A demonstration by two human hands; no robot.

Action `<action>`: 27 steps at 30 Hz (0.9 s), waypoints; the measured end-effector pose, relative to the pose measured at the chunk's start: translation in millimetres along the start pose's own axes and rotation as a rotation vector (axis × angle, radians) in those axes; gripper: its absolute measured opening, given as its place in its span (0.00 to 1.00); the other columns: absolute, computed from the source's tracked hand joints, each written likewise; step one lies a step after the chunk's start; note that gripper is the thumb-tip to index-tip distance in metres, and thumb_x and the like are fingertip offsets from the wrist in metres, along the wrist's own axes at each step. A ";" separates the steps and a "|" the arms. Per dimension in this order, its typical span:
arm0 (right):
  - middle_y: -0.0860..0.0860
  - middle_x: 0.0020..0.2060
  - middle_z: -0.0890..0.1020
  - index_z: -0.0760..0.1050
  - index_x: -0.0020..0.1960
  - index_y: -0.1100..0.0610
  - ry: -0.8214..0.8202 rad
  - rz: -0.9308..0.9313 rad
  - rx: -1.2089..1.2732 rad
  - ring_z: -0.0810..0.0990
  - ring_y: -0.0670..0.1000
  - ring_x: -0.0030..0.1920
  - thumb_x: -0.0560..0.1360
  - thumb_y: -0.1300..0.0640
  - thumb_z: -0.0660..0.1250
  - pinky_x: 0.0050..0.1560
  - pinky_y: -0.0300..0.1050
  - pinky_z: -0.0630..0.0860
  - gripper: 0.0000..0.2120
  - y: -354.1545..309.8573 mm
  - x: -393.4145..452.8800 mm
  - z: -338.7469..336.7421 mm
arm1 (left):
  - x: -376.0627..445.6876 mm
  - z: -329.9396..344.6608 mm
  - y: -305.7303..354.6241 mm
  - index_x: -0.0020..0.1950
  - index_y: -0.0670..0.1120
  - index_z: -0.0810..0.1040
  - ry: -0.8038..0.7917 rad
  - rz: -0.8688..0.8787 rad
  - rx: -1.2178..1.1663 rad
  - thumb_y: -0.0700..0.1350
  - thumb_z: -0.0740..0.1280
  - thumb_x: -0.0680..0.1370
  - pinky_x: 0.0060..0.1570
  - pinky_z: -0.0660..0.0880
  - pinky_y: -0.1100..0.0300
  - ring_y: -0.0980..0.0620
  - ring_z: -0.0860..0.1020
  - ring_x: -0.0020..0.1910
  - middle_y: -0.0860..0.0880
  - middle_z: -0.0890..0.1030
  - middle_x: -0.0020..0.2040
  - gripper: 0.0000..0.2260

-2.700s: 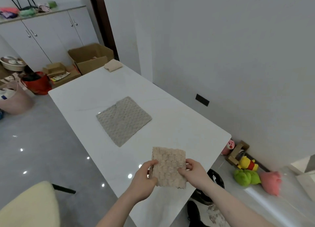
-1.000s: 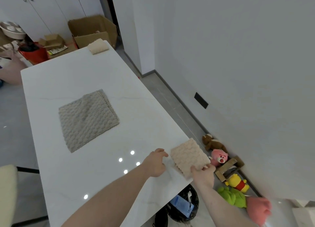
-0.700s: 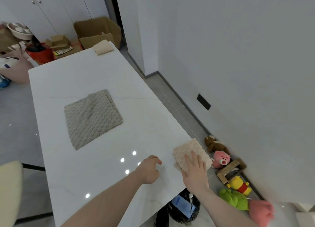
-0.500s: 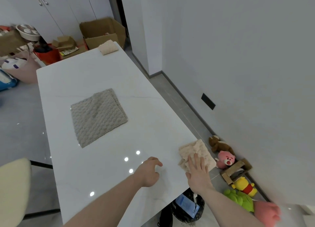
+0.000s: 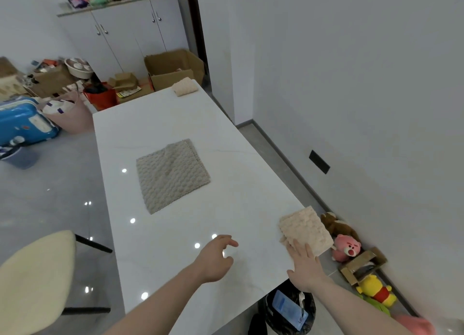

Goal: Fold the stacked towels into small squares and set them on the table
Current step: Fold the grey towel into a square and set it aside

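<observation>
We are easing our right hand (image 5: 305, 261) back off the folded pink towel (image 5: 305, 228), now lying at the near right corner of the table (image 5: 163, 113) — fingers straight, only the tips touching it. Our left hand (image 5: 216, 258) is hovering loosely curled, holding nothing — the grey towel (image 5: 172, 173) at the table's middle is waiting next

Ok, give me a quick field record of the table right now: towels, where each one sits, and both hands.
table: white top, seen from the head camera
grey towel: flat, unfolded, mid-table, untouched
near folded towel: beige square at the table's near right corner
far folded towel: beige, at the far right corner
right hand: fingers straight, tips on the near folded towel's near edge
left hand: loosely curled above the table, holding nothing
left to do: grey towel not yet folded
</observation>
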State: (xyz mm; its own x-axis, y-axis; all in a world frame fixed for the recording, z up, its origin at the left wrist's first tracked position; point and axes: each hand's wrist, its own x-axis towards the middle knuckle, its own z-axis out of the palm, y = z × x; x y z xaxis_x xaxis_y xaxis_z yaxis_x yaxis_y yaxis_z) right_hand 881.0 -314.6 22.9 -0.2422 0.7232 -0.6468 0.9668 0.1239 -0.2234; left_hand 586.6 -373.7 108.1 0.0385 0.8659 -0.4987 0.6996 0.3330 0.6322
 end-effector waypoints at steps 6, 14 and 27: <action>0.51 0.83 0.44 0.47 0.83 0.49 0.158 -0.062 0.286 0.43 0.57 0.82 0.82 0.50 0.61 0.81 0.56 0.49 0.35 -72.9 -23.6 -11.7 | -60.5 -24.9 -19.3 0.68 0.63 0.74 0.106 0.024 -0.109 0.47 0.64 0.77 0.69 0.72 0.58 0.62 0.71 0.68 0.64 0.65 0.76 0.20; 0.37 0.80 0.50 0.55 0.81 0.41 0.263 -0.254 0.614 0.54 0.41 0.80 0.80 0.50 0.65 0.75 0.41 0.60 0.33 -221.0 -88.1 -17.4 | -129.7 -103.0 -93.3 0.68 0.65 0.72 0.194 0.060 -0.058 0.49 0.65 0.78 0.66 0.71 0.63 0.67 0.73 0.63 0.70 0.61 0.75 0.19; 0.34 0.79 0.54 0.57 0.79 0.36 0.301 -0.261 0.762 0.58 0.38 0.78 0.78 0.48 0.67 0.77 0.46 0.63 0.33 -381.4 -144.1 40.4 | -204.0 -215.3 -217.2 0.69 0.62 0.72 0.221 0.098 -0.023 0.48 0.66 0.80 0.55 0.69 0.73 0.58 0.79 0.53 0.67 0.62 0.76 0.19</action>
State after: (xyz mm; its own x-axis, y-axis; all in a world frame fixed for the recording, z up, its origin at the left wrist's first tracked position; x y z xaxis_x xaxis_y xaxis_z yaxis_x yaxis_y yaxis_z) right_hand 543.9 -493.5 171.8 -0.3132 0.8977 -0.3100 0.5387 -0.1009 -0.8364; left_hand 273.2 -542.2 200.2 -0.0539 0.9543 -0.2938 0.6838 0.2497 0.6856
